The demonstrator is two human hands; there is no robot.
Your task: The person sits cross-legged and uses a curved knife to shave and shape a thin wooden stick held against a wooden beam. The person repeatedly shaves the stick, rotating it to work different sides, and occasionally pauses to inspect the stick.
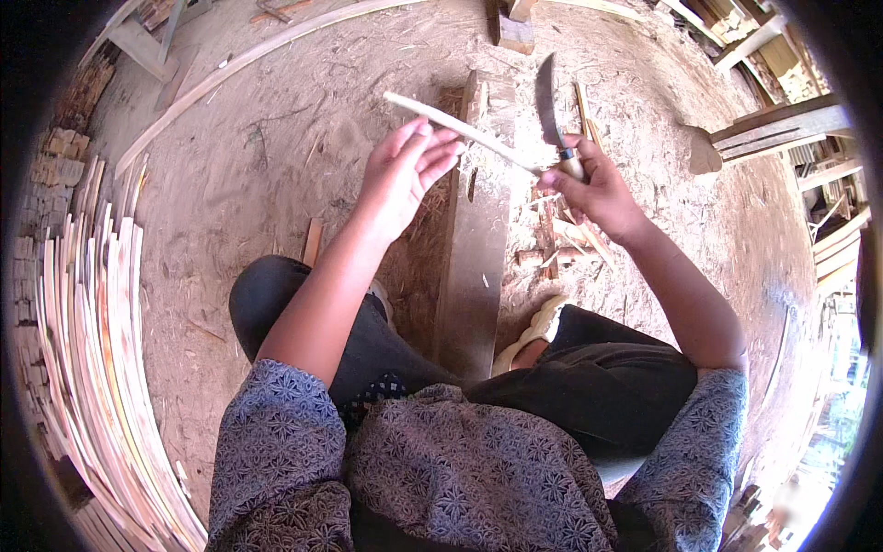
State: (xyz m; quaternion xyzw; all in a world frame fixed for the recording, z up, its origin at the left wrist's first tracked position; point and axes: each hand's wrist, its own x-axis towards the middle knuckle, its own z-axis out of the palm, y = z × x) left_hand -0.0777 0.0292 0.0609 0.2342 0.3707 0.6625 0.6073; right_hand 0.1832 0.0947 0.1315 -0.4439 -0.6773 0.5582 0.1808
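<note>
A thin pale wooden stick [472, 132] slants across in front of me, its far left end raised past my left hand. My left hand [411, 166] pinches it between thumb and fingers, the other fingers loosely curled. In my right hand [593, 187] is a knife [549, 103] with a dark curved blade pointing away from me; the fingers wrap its light handle. The stick's right end meets the right hand's fingertips, and whether they grip it too I cannot tell. Below both hands runs a wooden beam [474, 248] with a slot in it, between my legs.
Wood shavings and offcuts [561, 244] lie right of the beam. A large bundle of long thin wooden strips [97, 313] lies along the left. Farther off, a long curved-looking pole [248, 57] rests on the dirt floor [221, 184]. A timber [777, 133] juts in at the right.
</note>
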